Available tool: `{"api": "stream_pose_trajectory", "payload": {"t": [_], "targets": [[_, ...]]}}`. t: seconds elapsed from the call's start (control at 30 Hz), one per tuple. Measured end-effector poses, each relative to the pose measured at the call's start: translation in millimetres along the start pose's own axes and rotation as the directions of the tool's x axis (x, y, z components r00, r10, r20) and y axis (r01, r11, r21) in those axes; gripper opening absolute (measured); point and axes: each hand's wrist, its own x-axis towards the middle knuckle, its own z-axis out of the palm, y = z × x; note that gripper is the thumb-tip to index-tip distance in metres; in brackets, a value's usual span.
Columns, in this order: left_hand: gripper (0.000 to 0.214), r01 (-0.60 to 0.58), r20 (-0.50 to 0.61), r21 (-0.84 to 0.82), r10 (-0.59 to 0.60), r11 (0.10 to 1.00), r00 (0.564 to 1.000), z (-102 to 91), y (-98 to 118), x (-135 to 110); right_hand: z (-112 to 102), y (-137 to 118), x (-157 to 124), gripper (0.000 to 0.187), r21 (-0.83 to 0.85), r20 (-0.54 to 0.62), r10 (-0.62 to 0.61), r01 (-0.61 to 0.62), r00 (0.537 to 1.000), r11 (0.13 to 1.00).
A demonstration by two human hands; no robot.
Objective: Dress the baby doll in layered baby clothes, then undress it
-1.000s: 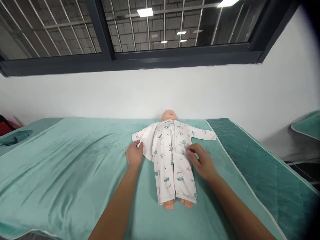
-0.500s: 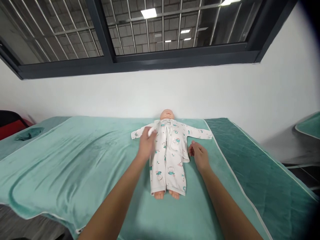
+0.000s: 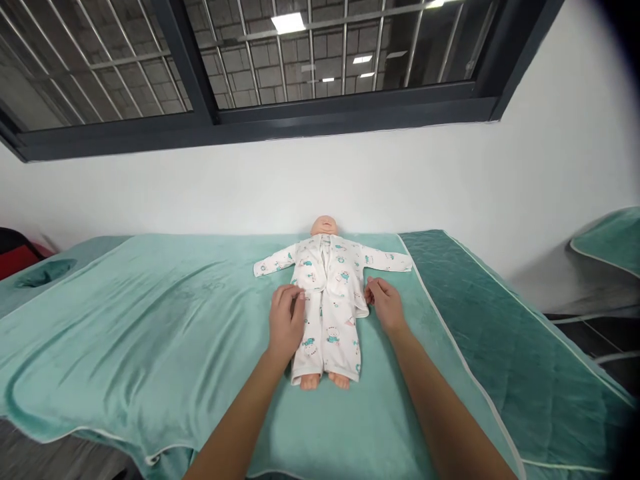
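Observation:
A baby doll (image 3: 324,225) lies on its back, head towards the wall and bare feet towards me. It wears a white printed baby shirt (image 3: 345,267) with long sleeves spread sideways, and matching pants (image 3: 332,347). Both front flaps of the shirt lie over the chest, meeting near the middle. At the shirt's lower left edge, my left hand (image 3: 287,321) is closed, thumb and fingers pinching the hem. My right hand (image 3: 388,305) has curled fingers closed at the shirt's right side edge; its fingertips are partly hidden.
A light green sheet (image 3: 200,333) covers the bed, with folds on the left. Darker green quilted cloth (image 3: 500,333) shows at right. The white wall (image 3: 250,187) and barred window stand behind the doll. A face hole (image 3: 45,272) is at far left.
My left hand has lowered the left shirt flap and moved down towards the hem. My right hand has shifted slightly inward to the shirt's edge. The camera view has moved a little.

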Motion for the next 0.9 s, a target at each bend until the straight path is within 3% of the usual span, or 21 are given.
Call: {"api": "stream_pose_trajectory", "payload": {"t": [0.17,0.23,0.37,0.5,0.57,0.67,0.77,0.9], "targets": [[0.027,0.192,0.112,-0.066,-0.184,0.979,0.977,-3.0,-12,-15,1,-3,-1,0.04,-0.038,0.017,-0.007,0.007,1.0,0.999],[0.026,0.233,0.1,-0.085,-0.225,0.969,0.969,-2.6,-13,-14,1,-5,-2,0.04,-0.063,0.028,-0.007,0.009,1.0,0.998],[0.021,0.255,-0.024,-0.135,-0.26,0.958,0.965,-2.7,-14,-9,3,-8,-8,0.034,-0.129,0.038,-0.011,0.015,0.999,0.991],[0.035,0.372,0.101,-0.17,-0.359,0.913,0.928,-5.2,-18,-6,8,-14,-17,0.027,-0.177,0.003,-0.047,0.046,0.999,0.983],[0.039,0.366,0.092,-0.145,-0.356,0.919,0.93,-4.8,-19,3,14,-20,-16,0.023,-0.236,-0.042,-0.111,0.098,0.993,0.967],[0.031,0.27,0.041,-0.137,-0.267,0.953,0.963,4.7,-21,40,32,-35,4,0.017,-0.339,-0.06,-0.26,0.225,0.964,0.913],[0.022,0.183,0.04,-0.163,-0.179,0.969,0.983,30.1,-25,99,60,-52,48,0.015,-0.408,-0.053,-0.34,0.29,0.939,0.866],[0.019,0.266,0.215,-0.099,-0.24,0.959,0.947,74.2,-38,169,98,-65,113,0.024,-0.632,0.037,-0.151,0.14,0.988,0.762]]}}
